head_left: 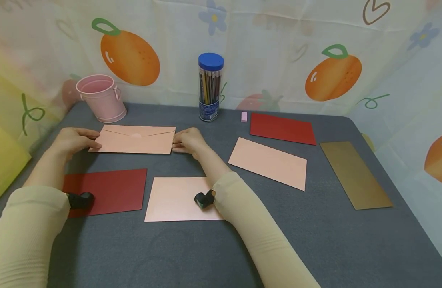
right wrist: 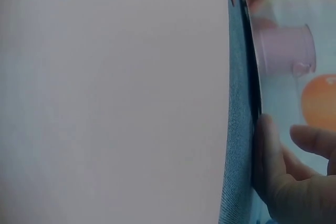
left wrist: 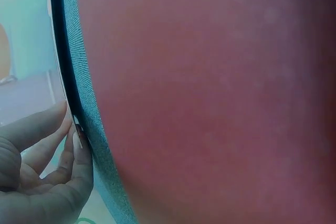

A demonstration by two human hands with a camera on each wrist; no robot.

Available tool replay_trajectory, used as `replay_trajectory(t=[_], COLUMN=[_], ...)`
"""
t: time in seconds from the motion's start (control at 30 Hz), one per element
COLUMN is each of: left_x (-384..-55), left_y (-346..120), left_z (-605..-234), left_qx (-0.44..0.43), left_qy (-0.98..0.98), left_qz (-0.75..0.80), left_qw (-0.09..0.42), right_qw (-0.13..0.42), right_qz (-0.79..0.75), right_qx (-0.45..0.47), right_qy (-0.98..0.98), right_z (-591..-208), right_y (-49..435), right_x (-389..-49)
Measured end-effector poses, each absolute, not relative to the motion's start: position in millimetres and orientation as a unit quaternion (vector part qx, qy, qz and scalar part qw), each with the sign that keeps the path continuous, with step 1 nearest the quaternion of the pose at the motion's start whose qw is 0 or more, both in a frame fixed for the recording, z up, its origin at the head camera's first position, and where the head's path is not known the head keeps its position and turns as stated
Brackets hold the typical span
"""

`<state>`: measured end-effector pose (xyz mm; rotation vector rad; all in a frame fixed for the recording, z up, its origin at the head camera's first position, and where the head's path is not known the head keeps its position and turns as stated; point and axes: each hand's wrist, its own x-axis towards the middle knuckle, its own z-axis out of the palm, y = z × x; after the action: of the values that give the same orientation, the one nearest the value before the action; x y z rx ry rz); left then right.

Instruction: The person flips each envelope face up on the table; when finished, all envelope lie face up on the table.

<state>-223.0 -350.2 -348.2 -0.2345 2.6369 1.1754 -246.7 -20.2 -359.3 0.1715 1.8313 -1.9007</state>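
Observation:
A pale pink envelope (head_left: 134, 140) with its pointed flap facing up lies before both hands. My left hand (head_left: 74, 140) pinches its left end; in the left wrist view the thumb (left wrist: 44, 124) is on the upper face and fingertips reach below the edge. At the opposite end, my right hand (head_left: 190, 141) touches the edge with its fingertips, while its thumb (right wrist: 312, 137) stands away from the paper in the right wrist view. Under the left forearm lies a red envelope (head_left: 116, 192). Another pale pink envelope (head_left: 181, 200) lies partly hidden by the right forearm.
On the right lie a third pale pink envelope (head_left: 269, 164), a red envelope (head_left: 283, 128) and a gold one (head_left: 355, 176). A pink bucket (head_left: 103, 100), a blue-lidded tube of pencils (head_left: 211, 88) and a small pink block (head_left: 244, 117) stand along the back of the grey table (head_left: 141, 248).

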Motion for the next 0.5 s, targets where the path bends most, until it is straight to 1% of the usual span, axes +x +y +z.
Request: replay_trajectory(t=[0.27,0.5], left_x=[-224.8,-224.7], left_y=[-347.0,-347.0], left_z=[-349.3,-346.1], left_qx=[-0.065,-0.054], left_qy=[0.922,0.923], left_qz=[0.365,0.361], left_qw=[0.111,0.125], right_qw=[0.254,0.26], right_qz=[-0.685,-0.673], right_qx=[0.051,0.041], right_qy=[0.682,0.691], right_z=[-357.0,-353.2], right_y=[-17.3,-15.7], right_x=[-245.1,-242.6])
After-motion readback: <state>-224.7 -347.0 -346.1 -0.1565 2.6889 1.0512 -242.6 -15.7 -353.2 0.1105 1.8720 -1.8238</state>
